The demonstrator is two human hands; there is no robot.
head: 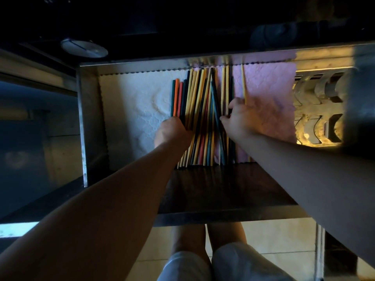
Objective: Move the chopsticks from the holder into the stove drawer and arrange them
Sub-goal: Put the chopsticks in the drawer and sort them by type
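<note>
Dim kitchen: an open steel stove drawer (91,118), lined with paper towel (132,102), holds the chopsticks (203,110) side by side at twelve o'clock. Left hand (172,132) curls closed on the bundle's left edge; right hand (241,118) pinches sticks at its right.

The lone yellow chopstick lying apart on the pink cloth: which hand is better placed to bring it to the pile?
The right hand: it already touches the lone yellow chopstick; the left hand is across the pile.
</note>
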